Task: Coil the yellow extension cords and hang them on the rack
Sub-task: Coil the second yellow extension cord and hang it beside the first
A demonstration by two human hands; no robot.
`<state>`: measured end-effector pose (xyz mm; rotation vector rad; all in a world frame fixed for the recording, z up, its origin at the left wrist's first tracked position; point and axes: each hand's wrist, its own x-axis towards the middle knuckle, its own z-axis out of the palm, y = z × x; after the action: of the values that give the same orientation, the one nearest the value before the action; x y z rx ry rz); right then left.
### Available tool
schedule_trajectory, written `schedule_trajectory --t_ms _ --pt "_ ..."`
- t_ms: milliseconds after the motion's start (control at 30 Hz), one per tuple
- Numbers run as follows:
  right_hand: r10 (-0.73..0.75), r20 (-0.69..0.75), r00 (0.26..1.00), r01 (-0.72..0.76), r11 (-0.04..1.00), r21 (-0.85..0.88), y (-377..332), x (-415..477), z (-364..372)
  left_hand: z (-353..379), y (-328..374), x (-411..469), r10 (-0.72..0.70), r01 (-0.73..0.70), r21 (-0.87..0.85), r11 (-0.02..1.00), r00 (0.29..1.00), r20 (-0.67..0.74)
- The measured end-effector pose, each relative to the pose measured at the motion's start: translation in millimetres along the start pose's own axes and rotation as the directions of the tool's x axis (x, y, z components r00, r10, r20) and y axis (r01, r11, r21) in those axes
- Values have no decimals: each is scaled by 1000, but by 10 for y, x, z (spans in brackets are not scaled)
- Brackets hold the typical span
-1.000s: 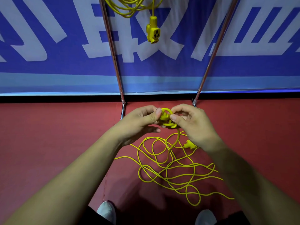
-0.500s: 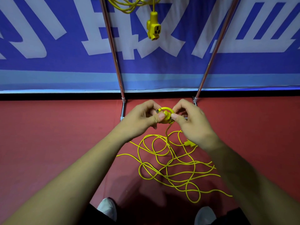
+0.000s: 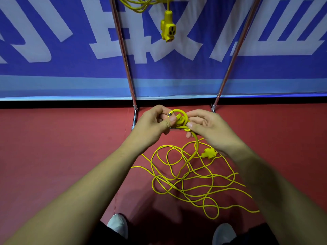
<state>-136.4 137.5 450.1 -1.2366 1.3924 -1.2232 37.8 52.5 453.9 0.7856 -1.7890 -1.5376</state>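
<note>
Yellow cord (image 3: pixel 185 183): limp, light tangle, I judge, lying on the red floor (image 3: pixel 53 156).
Plug end (image 3: pixel 179 121): pinched in my left grip (image 3: pixel 155 123), with a small loop (image 3: pixel 180 110) formed.
Right grip (image 3: pixel 210 131): pinches the loop's crossing; best hold, I judge.
Rack (image 3: pixel 123 50): one hung cord (image 3: pixel 168 27).

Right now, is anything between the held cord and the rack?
Nothing visible is. The left hand and right hand hold the yellow cord before the rack. Another cord already hangs there; most of the held one lies loose on the floor.
</note>
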Motion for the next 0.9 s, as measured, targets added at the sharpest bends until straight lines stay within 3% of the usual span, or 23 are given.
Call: schedule_trajectory --t_ms 367,533,667,900 --pt "59 -35 998 -57 997 60 -22 35 2 -9 -15 12 -19 19 -21 1000 1000 -10" --pt "-62 -134 989 56 997 -46 -51 43 76 10 -8 0 -44 40 -81 996 998 -42" --pt "-132 -176 976 133 991 -9 -65 48 146 20 10 -5 -25 14 -105 994 995 -100" --pt "-133 -200 971 136 991 2 -35 66 151 31 53 -37 102 -76 136 988 977 -189"
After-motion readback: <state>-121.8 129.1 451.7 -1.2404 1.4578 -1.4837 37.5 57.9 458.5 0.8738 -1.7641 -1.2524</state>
